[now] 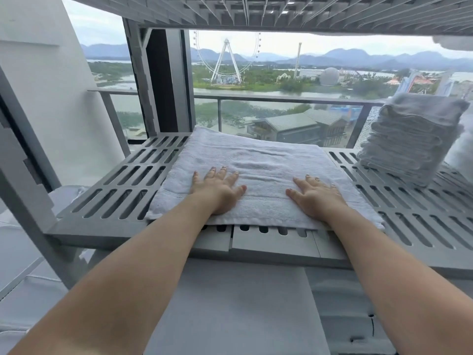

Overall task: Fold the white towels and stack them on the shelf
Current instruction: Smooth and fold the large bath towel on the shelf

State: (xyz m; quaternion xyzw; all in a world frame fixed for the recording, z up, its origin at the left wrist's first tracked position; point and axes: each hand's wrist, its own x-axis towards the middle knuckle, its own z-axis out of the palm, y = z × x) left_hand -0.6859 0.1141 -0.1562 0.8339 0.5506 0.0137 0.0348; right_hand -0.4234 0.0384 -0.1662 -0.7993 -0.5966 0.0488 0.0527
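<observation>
Item: folded white terry towel [258, 172], lying flat on the grey slotted plastic shelf [122, 185], about mid-width, its near hem just short of the shelf's front edge.
Left hand: left hand [217, 190] lies palm down on the towel's near left part, fingers straight and spread, holding nothing.
Right hand: right hand [317, 194] lies palm down on the towel's near right part, fingers likewise straight and spread, nothing pinched.
Purpose of hold: judged to be pressing or smoothing the towel so it sits flat and square; two flat palms spread the pressure without lifting the layers.
Companion stock: tall stack of folded white towels [409, 139] at the shelf's right end, well apart from the towel under the hands.
Placement note: this towel sits alone and not on that stack, so it may begin a second pile or wait to be moved; which, cannot be told.
Upper fitting: grey slatted upper shelf [256, 11] overhead, with the edge of something white at its far right.
Backdrop: glass balcony railing [281, 98], with a Ferris wheel [226, 57], water and hills beyond.
Stage: placing nearly done for this item.
</observation>
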